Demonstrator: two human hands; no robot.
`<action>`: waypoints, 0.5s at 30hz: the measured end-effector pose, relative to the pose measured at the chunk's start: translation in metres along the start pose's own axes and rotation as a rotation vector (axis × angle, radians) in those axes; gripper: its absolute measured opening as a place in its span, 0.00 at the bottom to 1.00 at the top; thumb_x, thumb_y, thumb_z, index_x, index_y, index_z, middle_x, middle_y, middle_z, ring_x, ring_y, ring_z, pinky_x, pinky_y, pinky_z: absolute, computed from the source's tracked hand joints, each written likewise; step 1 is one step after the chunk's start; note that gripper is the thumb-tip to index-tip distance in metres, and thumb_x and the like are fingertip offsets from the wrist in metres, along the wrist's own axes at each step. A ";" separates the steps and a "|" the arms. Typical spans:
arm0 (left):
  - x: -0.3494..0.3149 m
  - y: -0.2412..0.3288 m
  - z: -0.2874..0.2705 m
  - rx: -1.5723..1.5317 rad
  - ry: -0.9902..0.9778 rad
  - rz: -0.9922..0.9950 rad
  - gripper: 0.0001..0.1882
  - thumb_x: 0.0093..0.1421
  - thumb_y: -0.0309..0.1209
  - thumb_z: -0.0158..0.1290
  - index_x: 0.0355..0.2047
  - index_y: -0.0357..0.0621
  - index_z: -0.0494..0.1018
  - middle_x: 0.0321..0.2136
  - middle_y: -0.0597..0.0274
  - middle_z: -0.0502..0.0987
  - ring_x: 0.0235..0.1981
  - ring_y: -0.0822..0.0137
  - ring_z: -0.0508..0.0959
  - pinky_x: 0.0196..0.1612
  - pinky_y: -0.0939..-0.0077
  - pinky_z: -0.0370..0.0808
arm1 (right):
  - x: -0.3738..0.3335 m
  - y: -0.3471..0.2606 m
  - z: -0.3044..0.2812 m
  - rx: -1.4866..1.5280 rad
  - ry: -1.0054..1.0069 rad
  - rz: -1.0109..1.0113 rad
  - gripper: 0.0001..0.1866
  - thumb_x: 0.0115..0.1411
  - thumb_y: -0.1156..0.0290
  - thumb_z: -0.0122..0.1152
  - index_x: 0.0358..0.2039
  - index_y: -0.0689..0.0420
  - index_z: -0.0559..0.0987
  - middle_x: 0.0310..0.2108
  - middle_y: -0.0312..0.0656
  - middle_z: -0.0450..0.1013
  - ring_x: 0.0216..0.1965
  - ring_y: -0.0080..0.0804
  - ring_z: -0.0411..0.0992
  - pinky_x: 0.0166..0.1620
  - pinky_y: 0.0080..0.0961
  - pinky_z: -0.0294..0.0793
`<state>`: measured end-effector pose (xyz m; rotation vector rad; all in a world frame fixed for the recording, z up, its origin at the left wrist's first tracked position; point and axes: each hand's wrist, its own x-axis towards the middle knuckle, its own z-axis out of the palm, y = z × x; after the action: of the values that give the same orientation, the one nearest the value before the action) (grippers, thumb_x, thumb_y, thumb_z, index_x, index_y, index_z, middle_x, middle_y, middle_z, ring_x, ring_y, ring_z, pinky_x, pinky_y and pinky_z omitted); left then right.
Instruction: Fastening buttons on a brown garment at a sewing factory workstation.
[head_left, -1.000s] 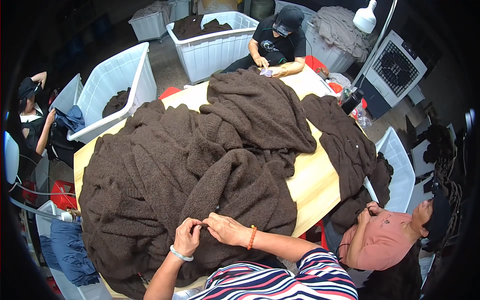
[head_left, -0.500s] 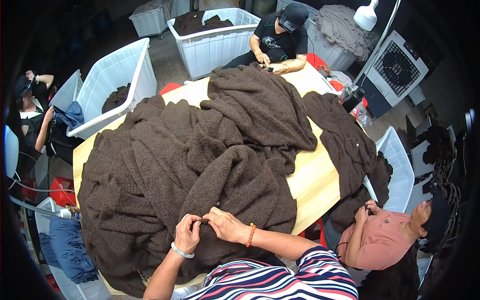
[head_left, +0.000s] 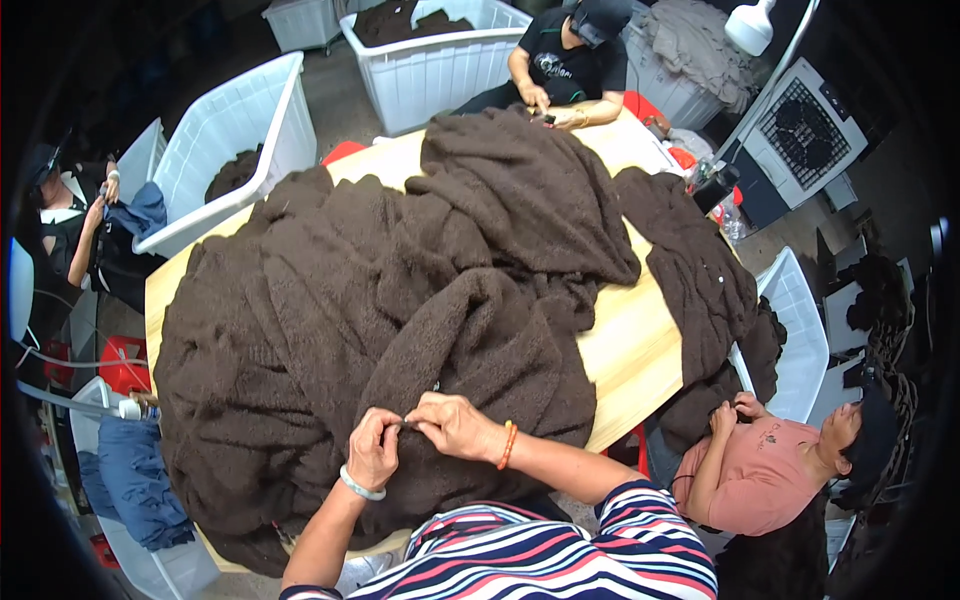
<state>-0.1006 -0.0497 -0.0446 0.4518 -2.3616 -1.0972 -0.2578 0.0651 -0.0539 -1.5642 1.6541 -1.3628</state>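
l hand (head_left: 372, 448) & r hand (head_left: 450, 428) meet low ctr, over the near part of a big heap of dk brown cloth (head_left: 300, 310). l grip: thumb + fingertips pressed tog. r grip: same, tips just beside the l ones. whatever's btwn them is too small to make out. pale bracelet (head_left: 362, 486) on l wrist, orange bead bracelet (head_left: 508, 445) on r; striped shirt (head_left: 560, 555) at the bottom.

heap takes up most of the wooden surface (head_left: 640, 350), w/ bare wood showing to its r. a 2nd dk brown piece (head_left: 690, 265) lies along the r side, w/ a small white spot on it.

co-worker in pink shirt (head_left: 750, 480) sits at r, hands close tog. near dk cloth; another in black cap (head_left: 603, 18) at far edge. white bin (head_left: 440, 80) beyond the surface, blue cloth (head_left: 140, 490) in a bin at lower l, lamp (head_left: 750, 28) upper r.
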 end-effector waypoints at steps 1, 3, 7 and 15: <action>0.000 -0.001 -0.001 0.008 0.004 0.012 0.07 0.53 0.13 0.51 0.32 0.35 0.70 0.28 0.49 0.73 0.29 0.51 0.76 0.34 0.65 0.74 | 0.004 -0.002 -0.003 -0.026 -0.036 -0.005 0.05 0.53 0.80 0.59 0.32 0.62 0.79 0.26 0.49 0.71 0.31 0.48 0.74 0.35 0.37 0.75; 0.003 0.000 -0.001 -0.007 -0.009 0.021 0.06 0.54 0.13 0.51 0.32 0.35 0.70 0.28 0.49 0.73 0.30 0.50 0.76 0.34 0.65 0.74 | 0.008 -0.010 -0.009 -0.129 -0.065 -0.069 0.04 0.54 0.78 0.58 0.30 0.62 0.79 0.27 0.48 0.72 0.31 0.46 0.73 0.35 0.36 0.75; 0.011 0.005 -0.006 -0.041 -0.036 -0.054 0.04 0.57 0.16 0.51 0.32 0.35 0.71 0.27 0.51 0.74 0.29 0.55 0.76 0.34 0.70 0.73 | 0.013 -0.016 -0.018 -0.178 -0.097 -0.010 0.05 0.54 0.78 0.59 0.32 0.63 0.79 0.29 0.49 0.72 0.33 0.47 0.74 0.38 0.36 0.76; 0.002 0.003 -0.009 -0.203 -0.103 -0.303 0.03 0.59 0.21 0.52 0.34 0.35 0.72 0.28 0.59 0.75 0.29 0.70 0.75 0.36 0.77 0.72 | 0.014 -0.012 -0.018 -0.080 -0.170 0.068 0.11 0.55 0.73 0.65 0.37 0.63 0.79 0.29 0.50 0.73 0.31 0.46 0.74 0.34 0.36 0.74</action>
<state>-0.0976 -0.0544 -0.0372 0.7095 -2.2861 -1.5136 -0.2711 0.0598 -0.0330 -1.6054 1.6598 -1.1095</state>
